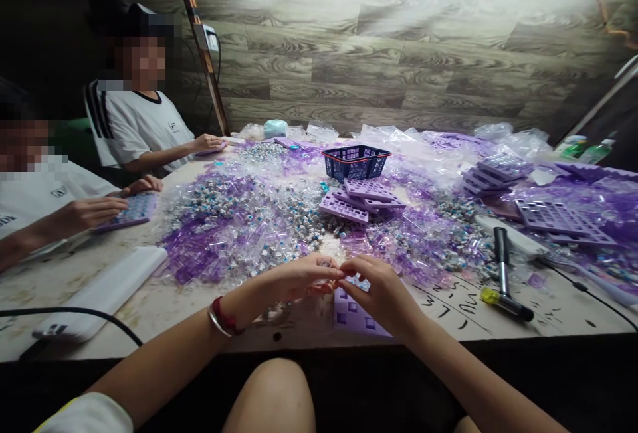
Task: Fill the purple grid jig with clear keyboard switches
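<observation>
My left hand (299, 278) and my right hand (381, 290) meet fingertip to fingertip at the near edge of the table (149, 307). Both pinch a small part between them, too small to name. They hover over a purple grid tray (351, 313) with square holes that lies flat under my right hand. A red band and a metal bangle sit on my left wrist. Just beyond my hands spreads a heap of small clear, purple and blue-white parts (239, 220).
A blue basket (355, 162) stands mid-table with stacked purple trays (361, 199) before it; more trays (558, 215) at right. A black and yellow tool (504, 273) lies right of my hands. A white device with cable (100, 293) at left. Two people at far left handle purple trays.
</observation>
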Available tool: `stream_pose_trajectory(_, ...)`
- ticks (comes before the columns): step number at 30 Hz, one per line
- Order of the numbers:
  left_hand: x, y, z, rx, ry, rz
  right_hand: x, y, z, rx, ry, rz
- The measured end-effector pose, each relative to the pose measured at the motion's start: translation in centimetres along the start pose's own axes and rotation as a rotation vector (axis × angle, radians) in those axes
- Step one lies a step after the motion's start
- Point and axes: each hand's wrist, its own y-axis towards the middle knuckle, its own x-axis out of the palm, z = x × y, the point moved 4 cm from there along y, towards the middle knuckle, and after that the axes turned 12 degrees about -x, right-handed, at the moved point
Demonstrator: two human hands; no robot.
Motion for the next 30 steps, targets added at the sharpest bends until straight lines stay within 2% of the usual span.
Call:
stream_pose_trajectory(7,0.0,-0.3,0.0,-0.058,-0.114,0.082,0.3,-0.9,2.0,0.052,0.147,0.090)
stream_pose_trajectory(10,-0.9,0.1,-0.4,-0.094,-0.142,0.123,0.0,-1.3,2.6,0.044,0.118,0.118)
stream_pose_trajectory(12,-1.5,0.3,-0.4,-0.063,-0.091,0.195,-0.1,-1.5,2.8,0.047,0.083,0.128)
stream_pose_trajectory(15,-1.7,0.4,0.0,0.069,0.184,0.322,-0.1,-1.8,2.8,0.052,0.038,0.140)
stream_pose_trajectory(18,-0.7,-0.2,1.0,0.349,0.575,0.416,0.0,-2.1,2.8,0.011,0.040,0.176)
stream_pose_trajectory(20,0.1,-0.7,1.3,0.484,0.778,0.475,-0.1,-2.3,2.7,-0.016,0.049,0.198)
stream_pose_trajectory(24,1.0,-0.7,0.7,0.512,1.031,0.526,-0.2,-2.6,2.6,-0.043,0.043,0.222)
stream_pose_trajectory(30,1.3,0.0,-0.1,0.473,1.198,0.579,0.2,-3.1,2.7,-0.091,0.038,0.221)
